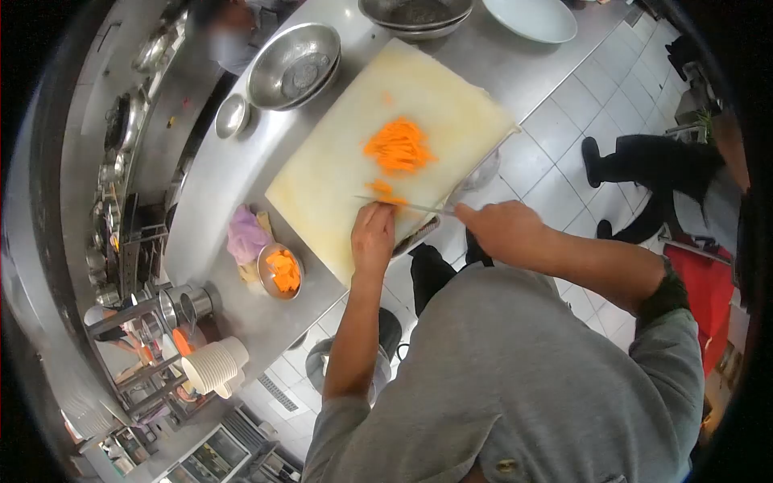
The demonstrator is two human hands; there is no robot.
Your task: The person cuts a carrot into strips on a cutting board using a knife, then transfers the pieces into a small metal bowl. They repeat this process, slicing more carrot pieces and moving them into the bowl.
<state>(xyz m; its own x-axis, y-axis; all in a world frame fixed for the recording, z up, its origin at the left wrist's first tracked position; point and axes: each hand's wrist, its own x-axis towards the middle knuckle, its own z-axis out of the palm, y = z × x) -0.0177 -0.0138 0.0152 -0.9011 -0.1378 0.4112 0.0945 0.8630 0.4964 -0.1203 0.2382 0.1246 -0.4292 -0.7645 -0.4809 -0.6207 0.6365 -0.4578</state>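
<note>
My right hand point(503, 231) is wrapped round the handle of a kitchen knife point(423, 209), whose blade points left across the near part of the pale cutting board point(322, 173). Close beside the blade, my left hand point(374, 237) presses down on the board with its fingers curled together; whatever is under the fingertips is hidden. A few cut carrot strips point(385, 191) lie just beyond the blade. Farther up the board rests a larger pile of carrot strips point(398, 146).
Left of the board stand a small metal bowl of carrot pieces point(283, 272) and a purple cloth-like bundle point(248, 235). Metal bowls point(294, 66) and a white plate point(533, 18) are along the far side. Stacked white bowls point(216, 366) sit lower left. Another person's legs point(652, 161) show at right.
</note>
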